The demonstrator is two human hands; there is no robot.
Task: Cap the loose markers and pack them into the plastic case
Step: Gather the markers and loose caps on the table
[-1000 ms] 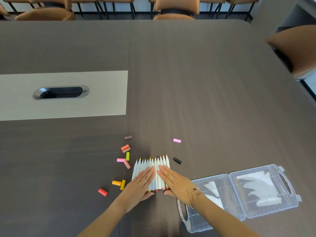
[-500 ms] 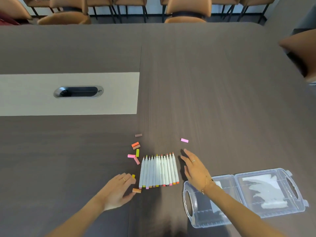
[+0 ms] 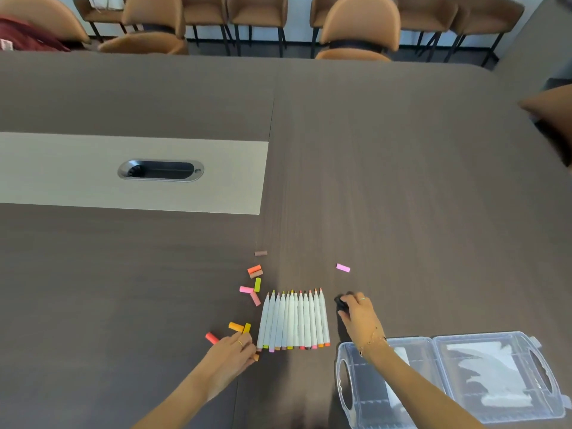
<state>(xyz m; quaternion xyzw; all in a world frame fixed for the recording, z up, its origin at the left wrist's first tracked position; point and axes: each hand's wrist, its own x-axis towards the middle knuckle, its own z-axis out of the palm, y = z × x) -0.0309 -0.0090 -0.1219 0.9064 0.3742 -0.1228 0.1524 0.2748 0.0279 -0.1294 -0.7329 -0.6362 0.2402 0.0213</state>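
Markers (image 3: 294,320) laid uncapped in row on tabletop (image 3: 402,181). Right hand (image 3: 359,314) grip pinched on black cap (image 3: 340,301). Left hand (image 3: 232,354) grip held on orange cap (image 3: 255,357). Plastic case (image 3: 495,410) open.

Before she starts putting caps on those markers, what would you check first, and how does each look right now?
1. Markers lined up, tips bare: ok.
2. Plastic case open: ok.
3. Right hand has the black cap: ok, fingers curl on it.
4. Left hand has an orange cap: ok, mostly hidden.
5. Matching black marker found: cannot tell.
6. Other caps, like the pink cap, within reach: ok, probably.
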